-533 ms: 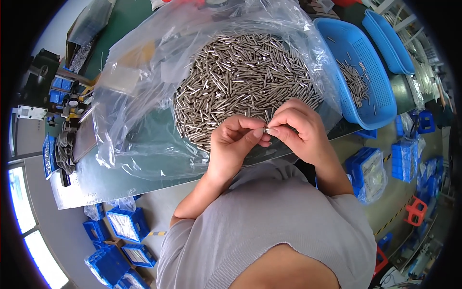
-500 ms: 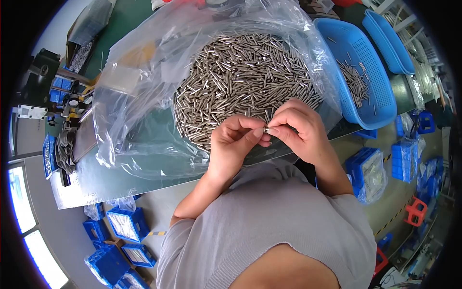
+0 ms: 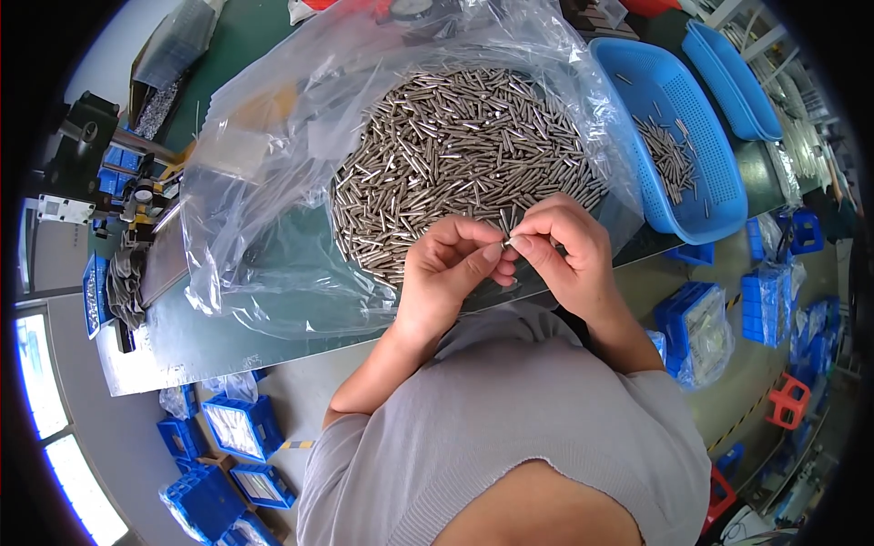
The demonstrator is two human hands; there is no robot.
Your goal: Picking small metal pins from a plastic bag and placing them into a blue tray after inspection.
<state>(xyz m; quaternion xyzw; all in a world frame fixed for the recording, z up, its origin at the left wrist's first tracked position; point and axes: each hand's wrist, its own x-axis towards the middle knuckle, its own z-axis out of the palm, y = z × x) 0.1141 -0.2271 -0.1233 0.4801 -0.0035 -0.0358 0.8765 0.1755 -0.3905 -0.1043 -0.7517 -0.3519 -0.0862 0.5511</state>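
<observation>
A big heap of small silver metal pins [image 3: 455, 146] lies on an open clear plastic bag [image 3: 264, 173] spread over the green table. My left hand [image 3: 446, 273] and my right hand [image 3: 564, 250] meet at the near edge of the heap. Their fingertips pinch one small metal pin [image 3: 506, 242] between them, thumb and forefinger of each hand touching it. A blue plastic basket [image 3: 674, 136] to the right of the heap holds several loose pins.
A second blue basket [image 3: 737, 73] stands behind the first at the far right. Blue bins with bagged parts [image 3: 237, 428] sit on the floor at lower left and at the right [image 3: 701, 318]. Dark machine parts [image 3: 118, 209] crowd the table's left end.
Both hands stay together at the heap's near edge; only the fingers have shifted slightly around the pin.
</observation>
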